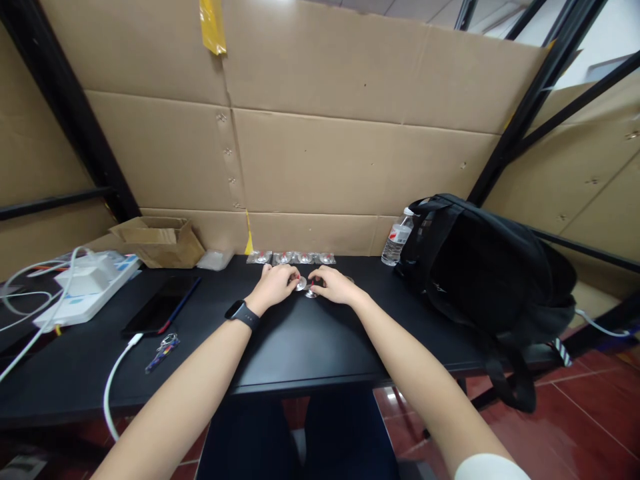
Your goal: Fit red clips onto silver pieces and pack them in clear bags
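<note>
My left hand [276, 288], a dark watch [242, 313] on its wrist, pinches a small shiny round disc [301, 284] with a bit of red on it. The disc is tilted, its face turned to the right. Close by, my right hand [334, 285] has thumb and fingers closed on the red middle part of a second shiny disc [311, 293], low over the black table [310, 347]. Whether the two discs touch, I cannot tell. Behind my hands, several similar silver and red pieces in clear wrappers [284, 257] lie in a row by the cardboard wall.
To the right stand a water bottle [397, 237] and a black backpack [490, 273]. On the left are an open brown paper bag [163, 243], a power strip [90, 293] with white cables, a dark tablet [157, 305], a pen [179, 305] and a keychain [163, 352]. Cardboard [350, 160] encloses the back.
</note>
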Demonstrator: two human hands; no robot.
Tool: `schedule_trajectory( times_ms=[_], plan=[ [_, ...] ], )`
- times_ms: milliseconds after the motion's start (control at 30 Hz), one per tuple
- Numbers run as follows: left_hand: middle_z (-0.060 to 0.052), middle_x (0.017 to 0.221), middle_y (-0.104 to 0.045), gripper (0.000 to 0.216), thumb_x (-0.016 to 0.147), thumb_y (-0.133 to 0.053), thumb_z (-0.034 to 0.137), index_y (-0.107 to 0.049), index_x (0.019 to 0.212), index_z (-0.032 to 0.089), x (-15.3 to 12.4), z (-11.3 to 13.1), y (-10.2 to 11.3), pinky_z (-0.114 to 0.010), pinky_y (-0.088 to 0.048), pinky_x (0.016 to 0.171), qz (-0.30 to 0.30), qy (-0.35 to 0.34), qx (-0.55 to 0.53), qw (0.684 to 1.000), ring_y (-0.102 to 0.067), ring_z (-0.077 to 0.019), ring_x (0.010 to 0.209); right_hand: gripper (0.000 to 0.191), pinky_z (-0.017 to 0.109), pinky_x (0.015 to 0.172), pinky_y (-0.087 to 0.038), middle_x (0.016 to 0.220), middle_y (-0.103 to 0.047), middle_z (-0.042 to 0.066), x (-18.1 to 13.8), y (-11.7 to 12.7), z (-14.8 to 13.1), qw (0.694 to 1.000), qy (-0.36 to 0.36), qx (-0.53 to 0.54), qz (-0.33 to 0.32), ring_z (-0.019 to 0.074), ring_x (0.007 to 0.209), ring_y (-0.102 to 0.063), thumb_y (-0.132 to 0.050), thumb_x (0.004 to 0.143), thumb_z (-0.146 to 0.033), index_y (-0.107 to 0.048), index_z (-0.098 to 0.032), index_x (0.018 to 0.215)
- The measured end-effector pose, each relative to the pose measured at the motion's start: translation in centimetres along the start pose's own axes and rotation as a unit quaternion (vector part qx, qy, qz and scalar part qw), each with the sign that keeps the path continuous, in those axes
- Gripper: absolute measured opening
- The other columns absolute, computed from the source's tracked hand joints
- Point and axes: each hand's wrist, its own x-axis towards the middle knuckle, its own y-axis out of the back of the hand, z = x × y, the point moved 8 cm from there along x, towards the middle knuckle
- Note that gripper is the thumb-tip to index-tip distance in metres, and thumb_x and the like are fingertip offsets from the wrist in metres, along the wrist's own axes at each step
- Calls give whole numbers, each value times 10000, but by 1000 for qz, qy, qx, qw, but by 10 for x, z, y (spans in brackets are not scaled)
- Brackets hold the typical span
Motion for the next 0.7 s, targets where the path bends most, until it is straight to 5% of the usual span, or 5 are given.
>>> schedule_trajectory(
  times_ms=[200,500,700],
  plan=[
    [-4,883,-767,177,932,-525,278,-698,902,256,0,0,-3,-398,-315,920,-17,15,-1,1000,-682,-237,910,77,230,636,-392,799,-725,12,0,-8,7,998,-44,-42,-30,158,746,-650,-691,838,-185,-750,-232,849],
    [-1,908,-787,156,889,-572,315,-719,909,266,2,-13,-2,-367,-389,926,8,70,-69,995,-709,-220,904,97,248,704,-484,793,-743,37,5,17,21,979,-100,131,118,151,706,-663,-677,848,-236,-743,-165,848],
    [-1,918,-788,169,867,-598,345,-737,922,267,3,-12,-2,-326,-454,848,18,77,-107,991,-719,-215,893,86,254,689,-480,756,-729,25,6,12,10,982,-79,152,83,152,698,-650,-702,828,-242,-751,-172,842]
  ],
)
